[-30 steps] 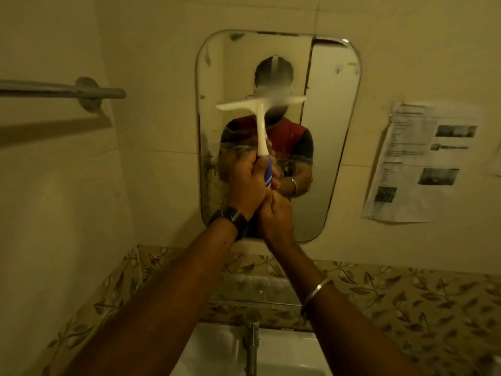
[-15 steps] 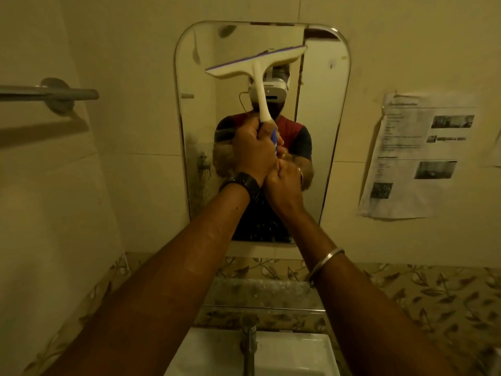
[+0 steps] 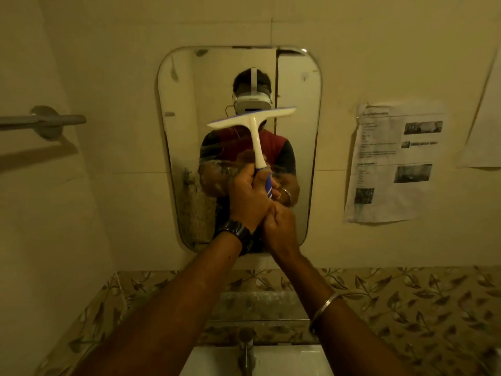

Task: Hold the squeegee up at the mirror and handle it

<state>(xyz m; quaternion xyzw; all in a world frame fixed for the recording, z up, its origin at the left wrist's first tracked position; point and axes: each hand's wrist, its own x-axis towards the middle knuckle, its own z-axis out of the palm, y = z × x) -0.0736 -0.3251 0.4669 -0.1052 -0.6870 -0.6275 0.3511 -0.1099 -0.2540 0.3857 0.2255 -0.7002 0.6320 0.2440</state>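
Up front, both hands (image 3: 261,210) clenched round the squeegee (image 3: 254,131), handle end hidden, against the mirror (image 3: 298,158).

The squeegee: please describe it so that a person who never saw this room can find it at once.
Find the mirror with rounded corners on the tiled wall above the sink. In front of its middle, the left hand grips a squeegee, with the right hand just below. It is the only T-shaped tool: white, with a wide blade on top and a blue-striped handle.

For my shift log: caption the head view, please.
Both hands, left above right, grip a squeegee before a wall mirror above a sink.
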